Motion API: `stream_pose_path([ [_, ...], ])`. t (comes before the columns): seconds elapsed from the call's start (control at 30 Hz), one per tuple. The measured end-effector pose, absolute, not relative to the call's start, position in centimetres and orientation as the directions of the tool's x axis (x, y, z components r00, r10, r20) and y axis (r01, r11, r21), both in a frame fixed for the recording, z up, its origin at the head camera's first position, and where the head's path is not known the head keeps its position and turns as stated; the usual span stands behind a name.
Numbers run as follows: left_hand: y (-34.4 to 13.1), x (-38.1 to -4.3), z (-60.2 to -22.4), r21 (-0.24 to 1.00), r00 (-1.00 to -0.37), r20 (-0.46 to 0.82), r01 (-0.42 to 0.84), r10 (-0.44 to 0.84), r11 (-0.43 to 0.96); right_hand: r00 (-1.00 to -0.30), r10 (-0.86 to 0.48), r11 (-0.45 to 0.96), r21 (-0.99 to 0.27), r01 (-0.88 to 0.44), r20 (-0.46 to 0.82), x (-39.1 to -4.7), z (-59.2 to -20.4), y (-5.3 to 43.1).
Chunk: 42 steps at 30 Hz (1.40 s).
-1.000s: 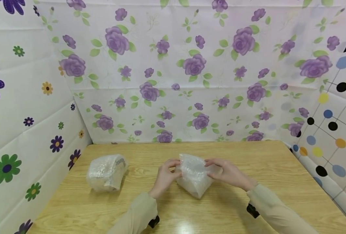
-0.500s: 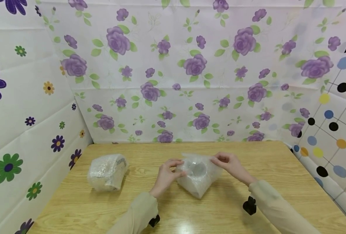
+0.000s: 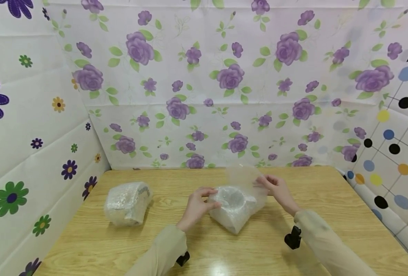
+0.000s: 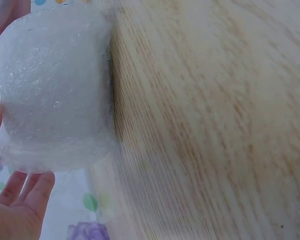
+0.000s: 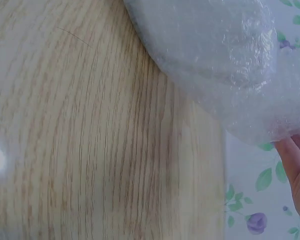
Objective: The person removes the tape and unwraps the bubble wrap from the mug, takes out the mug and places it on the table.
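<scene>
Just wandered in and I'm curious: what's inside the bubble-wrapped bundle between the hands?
A round, ring-like outline shows atop the bundle. The rest is covered by cloudy bubble wrap, so I can't tell what it is.

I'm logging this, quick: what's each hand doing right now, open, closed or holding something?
Left hand: holding the wrapped bundle at its side.
Right hand: pinching its loose plastic flap.

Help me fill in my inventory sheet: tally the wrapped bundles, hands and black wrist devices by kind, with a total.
Wrapped bundles: 2 (left bundle, central bundle)
Hands: 2 (left hand, right hand)
Black wrist devices: 2 (left device, right device)
Total: 6
</scene>
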State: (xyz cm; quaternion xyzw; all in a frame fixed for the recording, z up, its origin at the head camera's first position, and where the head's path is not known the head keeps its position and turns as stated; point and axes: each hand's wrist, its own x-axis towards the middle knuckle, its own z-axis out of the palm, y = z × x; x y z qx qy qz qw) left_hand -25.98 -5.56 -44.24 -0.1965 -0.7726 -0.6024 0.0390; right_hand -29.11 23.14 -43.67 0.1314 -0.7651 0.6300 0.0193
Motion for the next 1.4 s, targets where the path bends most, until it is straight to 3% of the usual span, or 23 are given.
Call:
stream_pose_path([
  [0.27, -5.3, -24.1, -41.7, 0.914, -0.916, 0.309, 0.361, 0.258, 0.186, -0.974, -0.142, 0.275, -0.938, -0.208, 0.175, -29.6, -43.7, 24.0],
  [0.6, -5.5, -23.8, -41.2, 0.907, -0.914, 0.309, 0.367, 0.263, 0.207, -0.964, -0.222, 0.291, -0.934, -0.207, 0.144, -28.6, -44.1, 24.5],
  [0.97, -5.5, -23.8, -41.3, 0.917, -0.922, 0.289, 0.344, 0.258, 0.202, -0.975, -0.106, 0.288, -0.932, -0.219, 0.197, -29.1, -44.8, 24.6],
  [1.4, -5.4, -23.9, -41.3, 0.912, -0.914, 0.304, 0.360, 0.268, 0.196, -0.967, 0.034, 0.508, -0.837, -0.202, 0.253, -29.5, -45.5, 24.9],
])
